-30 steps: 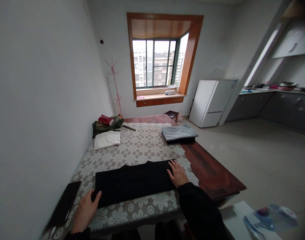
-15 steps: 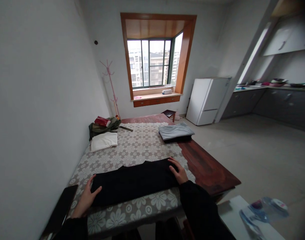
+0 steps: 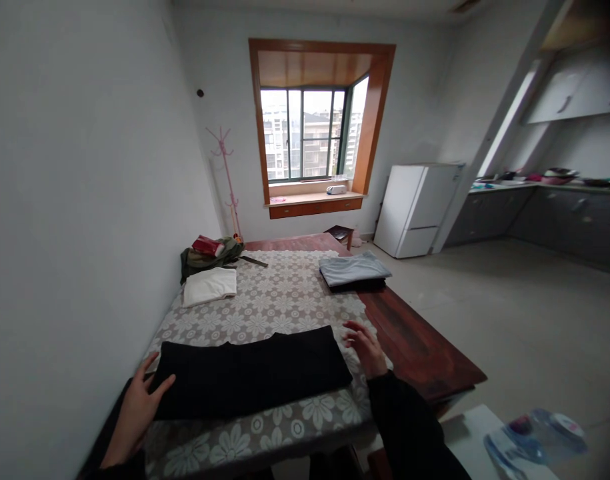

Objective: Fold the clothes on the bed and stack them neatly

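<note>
Head view, black cloth (image 3: 249,371) between left hand (image 3: 137,407), right hand (image 3: 367,347)

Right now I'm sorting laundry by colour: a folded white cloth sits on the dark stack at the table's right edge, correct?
Not quite. The head view shows a folded grey cloth on the dark stack; the white cloth lies apart, near the wall.

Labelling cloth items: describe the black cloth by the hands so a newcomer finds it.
On the flower-patterned tablecloth, look at the near edge. The black cloth lies flat between the left hand and right hand; unlike the white cloth and grey stack, it is long and dark.
</note>
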Available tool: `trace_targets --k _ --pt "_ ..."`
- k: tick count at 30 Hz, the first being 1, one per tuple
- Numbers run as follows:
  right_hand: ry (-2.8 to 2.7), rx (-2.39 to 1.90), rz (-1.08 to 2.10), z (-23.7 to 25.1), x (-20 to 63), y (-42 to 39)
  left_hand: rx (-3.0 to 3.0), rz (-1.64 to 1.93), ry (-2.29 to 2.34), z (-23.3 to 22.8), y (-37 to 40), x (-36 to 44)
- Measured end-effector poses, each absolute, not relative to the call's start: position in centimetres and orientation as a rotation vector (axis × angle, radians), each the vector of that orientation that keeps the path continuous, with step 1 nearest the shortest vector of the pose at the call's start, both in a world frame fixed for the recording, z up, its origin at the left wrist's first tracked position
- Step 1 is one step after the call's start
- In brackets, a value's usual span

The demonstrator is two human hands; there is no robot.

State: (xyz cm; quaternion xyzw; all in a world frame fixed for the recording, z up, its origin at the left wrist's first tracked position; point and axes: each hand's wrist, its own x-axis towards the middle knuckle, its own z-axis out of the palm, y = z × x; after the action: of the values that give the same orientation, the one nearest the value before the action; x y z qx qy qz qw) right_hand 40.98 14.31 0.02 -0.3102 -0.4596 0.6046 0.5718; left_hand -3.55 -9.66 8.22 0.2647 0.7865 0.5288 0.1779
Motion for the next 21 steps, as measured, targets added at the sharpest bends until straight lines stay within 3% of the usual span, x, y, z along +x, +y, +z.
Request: trace_targets --k 6,10,16,21 --pt "-1.353 -0.395 1.941 6.7 29.5 9.3 1.202 1.464 1.719 15.5 -5.4 6.5" --pt "-1.318 -0.508 2.004 6.8 28.7 10.6 1.372 1.387 1.430 14.9 -5.0 10.9" --pt "-1.799 -0.923 1.369 3.2 32.4 13.8 1.339 1.432 1.736 7.3 -4.8 10.3" --pt "-2.113 -1.246 0.748 1.9 34.9 15.1 1.642 1.204 2.003 2.4 -3.6 11.5"
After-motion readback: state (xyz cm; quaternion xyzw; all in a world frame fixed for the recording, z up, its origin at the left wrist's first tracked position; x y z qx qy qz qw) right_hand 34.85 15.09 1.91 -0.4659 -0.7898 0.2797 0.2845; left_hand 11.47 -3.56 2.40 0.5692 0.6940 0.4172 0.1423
